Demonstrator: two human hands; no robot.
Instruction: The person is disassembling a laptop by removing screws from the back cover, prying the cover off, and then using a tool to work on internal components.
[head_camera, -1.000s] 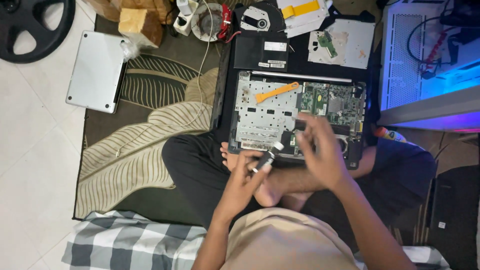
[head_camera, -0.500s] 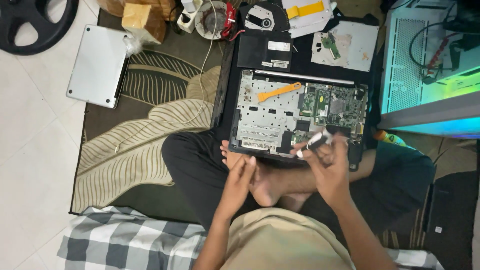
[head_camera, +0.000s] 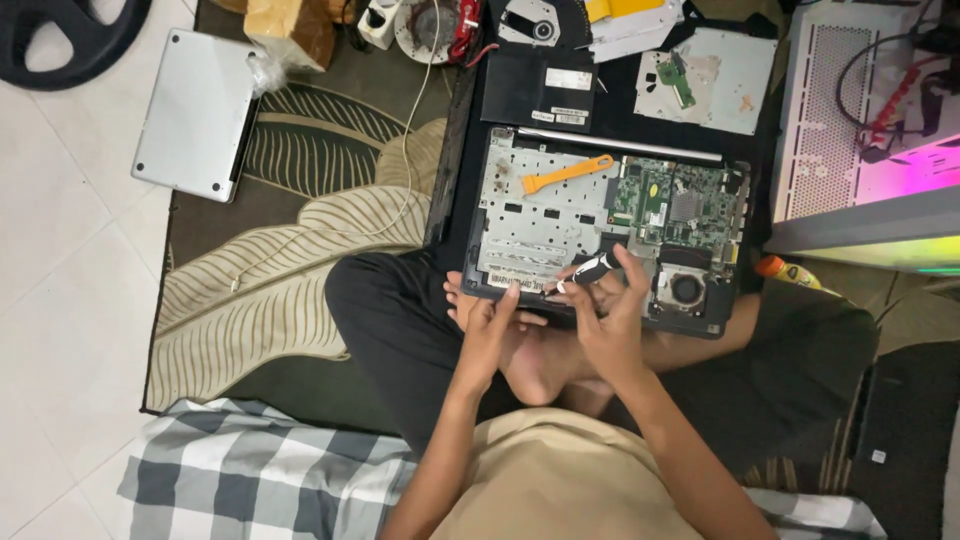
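The right hand (head_camera: 612, 318) grips a screwdriver (head_camera: 590, 270) over the near edge of the opened laptop (head_camera: 600, 215) (resting on crossed legs); the left hand (head_camera: 490, 325), fingers extended, steadies that edge.

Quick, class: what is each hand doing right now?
Left hand: open, fingertips on the laptop chassis edge, holding nothing.
Right hand: closed on a small screwdriver.

Right hand (head_camera: 612, 325) grips a black screwdriver (head_camera: 590, 270) over the opened laptop (head_camera: 560, 215), frame centre; left hand (head_camera: 490, 330) touches its near edge. Orange pry tool (head_camera: 566, 174) lies on the chassis.
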